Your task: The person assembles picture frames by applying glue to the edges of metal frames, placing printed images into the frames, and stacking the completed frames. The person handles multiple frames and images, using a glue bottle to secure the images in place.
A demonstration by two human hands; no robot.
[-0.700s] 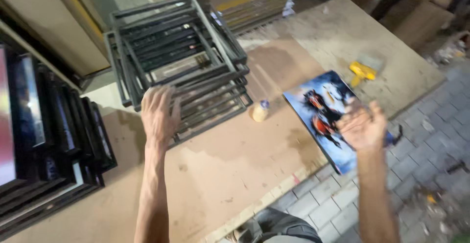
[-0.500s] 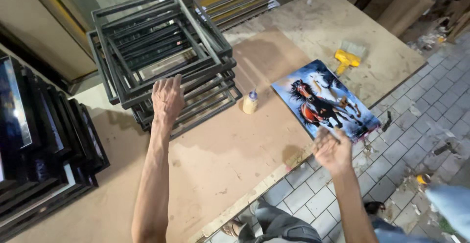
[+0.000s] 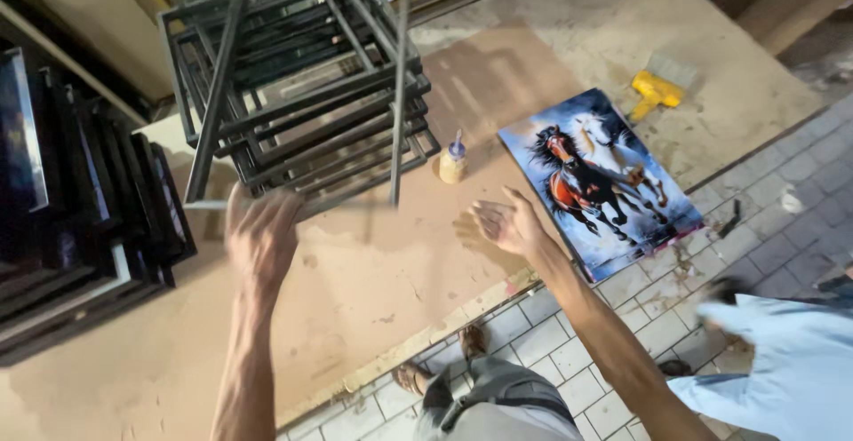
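My left hand (image 3: pixel 262 237) grips the near edge of a thin grey picture frame (image 3: pixel 397 86), tilted up off a stack of similar grey frames (image 3: pixel 311 130) on the brown board (image 3: pixel 355 281). My right hand (image 3: pixel 506 223) hovers open over the board, fingers spread, holding nothing. It is just left of a printed picture of horses (image 3: pixel 613 183) that lies flat on the board. A small glue bottle (image 3: pixel 453 161) stands between the stack and the picture.
A yellow-handled tool (image 3: pixel 656 93) lies beyond the picture. Dark framed pictures (image 3: pixel 80 201) stand on edge at the left. Another person's light blue sleeve (image 3: pixel 782 361) shows at the bottom right, over the tiled floor (image 3: pixel 569 343). My sandalled feet are below the board's edge.
My left hand went from resting on the stack to lifting the top grey frame. My right hand left the horse picture and moved left over the board.
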